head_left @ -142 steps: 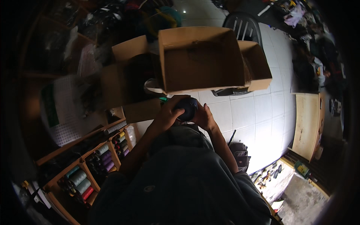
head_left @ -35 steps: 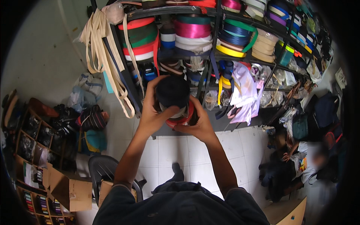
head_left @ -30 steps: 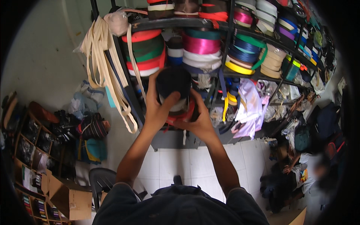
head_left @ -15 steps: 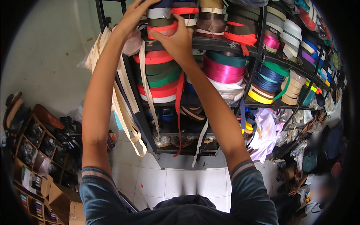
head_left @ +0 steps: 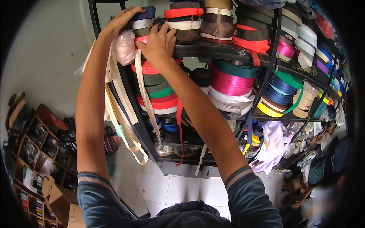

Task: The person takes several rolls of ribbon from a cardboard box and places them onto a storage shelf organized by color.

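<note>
At the left end of the upper shelf stands a stack of tape rolls. My left hand (head_left: 121,22) reaches round its left side, with fingers over the navy roll (head_left: 146,13) on top. Under that roll sits a pale grey-white roll (head_left: 142,24). My right hand (head_left: 160,45) is curled at the lower right of the stack, its thumb against the red tape roll (head_left: 142,39), which it partly hides. Close beside the stack, a plastic-wrapped pale pink roll (head_left: 124,48) hangs at the shelf's end.
More tape rolls (head_left: 184,25) stand to the right on this shelf. Below are stacked red and green rolls (head_left: 156,91) and a pink satin roll (head_left: 232,83). Cream straps (head_left: 123,89) dangle at the left. A cardboard box (head_left: 61,197) and a blurred person (head_left: 323,201) are low at the sides.
The shelf appears lower and my view has shifted. My right hand has moved left and down along the stack, covering more of the red roll. My left hand stays at the stack's top.
</note>
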Available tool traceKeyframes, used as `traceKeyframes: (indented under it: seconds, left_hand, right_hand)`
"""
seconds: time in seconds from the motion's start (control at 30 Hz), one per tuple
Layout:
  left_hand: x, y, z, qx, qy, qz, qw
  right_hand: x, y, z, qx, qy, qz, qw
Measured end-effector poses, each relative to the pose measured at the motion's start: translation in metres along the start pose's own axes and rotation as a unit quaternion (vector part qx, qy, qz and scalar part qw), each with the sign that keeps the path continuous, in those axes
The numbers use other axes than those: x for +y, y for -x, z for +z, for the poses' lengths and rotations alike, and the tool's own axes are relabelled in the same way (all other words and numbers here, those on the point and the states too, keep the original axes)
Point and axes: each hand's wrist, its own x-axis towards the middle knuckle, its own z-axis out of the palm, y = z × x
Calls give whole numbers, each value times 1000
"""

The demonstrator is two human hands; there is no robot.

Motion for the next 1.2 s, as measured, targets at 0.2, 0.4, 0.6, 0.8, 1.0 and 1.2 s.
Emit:
traceKeyframes:
  seconds: [0.2,0.4,0.6,0.8,1.0,1.2]
  left_hand:
    - [9,-3,10,49,-43,-22,998]
    - [6,6,14,111,-65,5,992]
    - [30,13,18,-14,-102,40,994]
    - [18,5,11,-39,-149,90,984]
    - [10,0,12,-5,-119,119,986]
    - [33,14,13,132,-77,143,978]
  right_hand:
    - [17,12,-10,107,-10,-148,983]
    - [71,91,-54,72,-137,-254,955]
    - [149,96,-89,-16,-46,-136,990]
    - [161,85,-81,-212,-48,-7,976]
    - [164,79,-74,-221,-43,15,974]
    - [161,82,-70,-142,-53,-2,988]
